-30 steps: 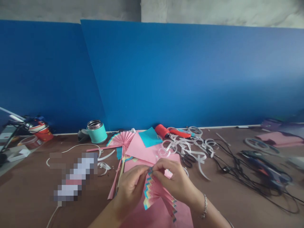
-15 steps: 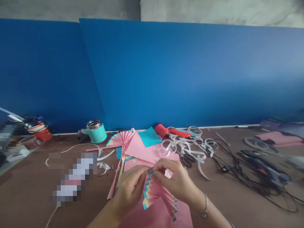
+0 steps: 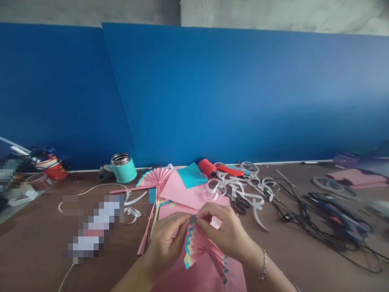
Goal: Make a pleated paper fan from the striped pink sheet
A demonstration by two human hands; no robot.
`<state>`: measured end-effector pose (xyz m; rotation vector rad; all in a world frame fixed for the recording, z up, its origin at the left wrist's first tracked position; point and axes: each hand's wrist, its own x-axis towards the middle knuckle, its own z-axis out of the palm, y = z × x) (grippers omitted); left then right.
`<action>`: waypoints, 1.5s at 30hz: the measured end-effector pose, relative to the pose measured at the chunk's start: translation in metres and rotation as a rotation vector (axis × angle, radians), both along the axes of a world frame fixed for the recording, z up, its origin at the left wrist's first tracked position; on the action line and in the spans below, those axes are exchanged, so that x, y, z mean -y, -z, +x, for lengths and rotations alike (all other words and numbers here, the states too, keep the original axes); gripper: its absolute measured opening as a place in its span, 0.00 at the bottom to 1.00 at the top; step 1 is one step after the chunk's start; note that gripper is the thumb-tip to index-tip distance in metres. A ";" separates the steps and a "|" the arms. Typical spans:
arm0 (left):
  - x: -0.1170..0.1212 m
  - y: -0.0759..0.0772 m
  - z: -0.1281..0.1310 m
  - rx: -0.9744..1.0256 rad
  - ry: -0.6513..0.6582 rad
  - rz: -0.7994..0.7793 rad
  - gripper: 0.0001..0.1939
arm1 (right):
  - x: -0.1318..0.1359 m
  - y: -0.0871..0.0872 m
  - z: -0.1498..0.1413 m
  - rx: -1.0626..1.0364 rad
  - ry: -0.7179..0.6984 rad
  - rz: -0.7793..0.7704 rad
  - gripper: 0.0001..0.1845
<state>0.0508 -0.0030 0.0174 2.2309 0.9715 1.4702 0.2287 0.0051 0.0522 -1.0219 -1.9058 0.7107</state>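
Note:
A pleated pink paper fan (image 3: 199, 243) with a blue and yellow zigzag edge hangs from my fingertips, its folds spreading downward. My left hand (image 3: 168, 235) pinches its upper left end between thumb and forefinger. Close beside it, my right hand (image 3: 223, 229) also pinches the top of the fan; the exact spot is hidden by the fingers. Pink paper sheets (image 3: 170, 278) lie underneath. Behind my left hand rests another pink pleated fan (image 3: 158, 180), opened out, with narrow folded pink strips near it. A teal paper piece (image 3: 191, 175) lies on the pink sheets.
White curled strips (image 3: 240, 188) and scissors (image 3: 240, 206) lie beyond my right hand, near a red roll (image 3: 207, 167). Black cables and a glue gun (image 3: 337, 217) are at right. A teal metal cup (image 3: 123, 168) and a power strip (image 3: 95, 227) stand left. A blue partition (image 3: 212, 93) borders the back.
Both hands keep their pinch at the top of the pleated fan. The fan's lower left corner has shifted very slightly to the right.

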 end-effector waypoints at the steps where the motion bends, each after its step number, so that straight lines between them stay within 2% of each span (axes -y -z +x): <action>1: 0.000 0.000 0.000 -0.007 0.004 -0.009 0.10 | 0.000 0.000 0.000 0.000 0.007 0.000 0.08; 15: -0.001 -0.001 -0.002 0.014 0.016 0.050 0.10 | 0.005 0.000 -0.006 -0.020 0.085 -0.019 0.08; 29: -0.005 -0.004 -0.006 -0.110 0.070 0.125 0.11 | 0.008 -0.004 -0.002 0.006 0.032 0.029 0.08; 38: -0.007 -0.002 -0.011 -0.133 0.098 0.063 0.12 | 0.005 -0.005 -0.003 0.001 0.011 0.046 0.08; 45: -0.006 -0.005 -0.006 -0.073 0.107 0.002 0.12 | 0.004 -0.001 -0.002 0.009 0.014 0.024 0.09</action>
